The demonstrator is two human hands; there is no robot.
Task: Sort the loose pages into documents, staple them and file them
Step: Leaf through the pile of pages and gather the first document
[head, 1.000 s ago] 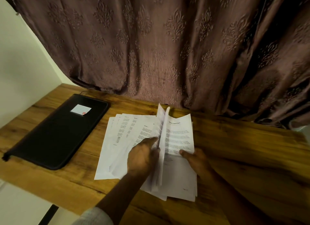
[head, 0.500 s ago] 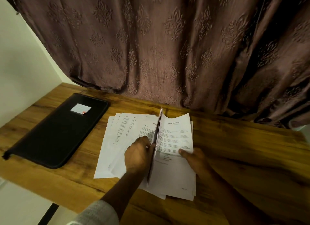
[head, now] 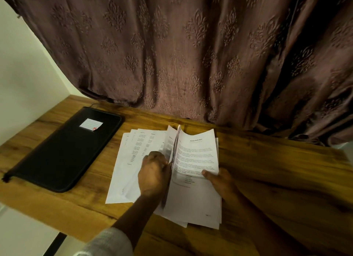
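Down at mid-desk, left hand (head: 153, 173) curled round some upright pages (head: 174, 141) stood on edge, right hand (head: 222, 182) pinching the top sheet (head: 196, 156) of the stack (head: 200, 208) by its thumb, fanned pages (head: 133, 160) lying just left, black zip folder (head: 65, 150) further left on the wooden desk (head: 286, 179), patterned curtain (head: 191, 55) behind

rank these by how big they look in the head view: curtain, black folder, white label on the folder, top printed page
1. curtain, fills most of the frame
2. black folder
3. top printed page; it lies nearer the camera, so its true size against the folder is unsure
4. white label, smallest by far
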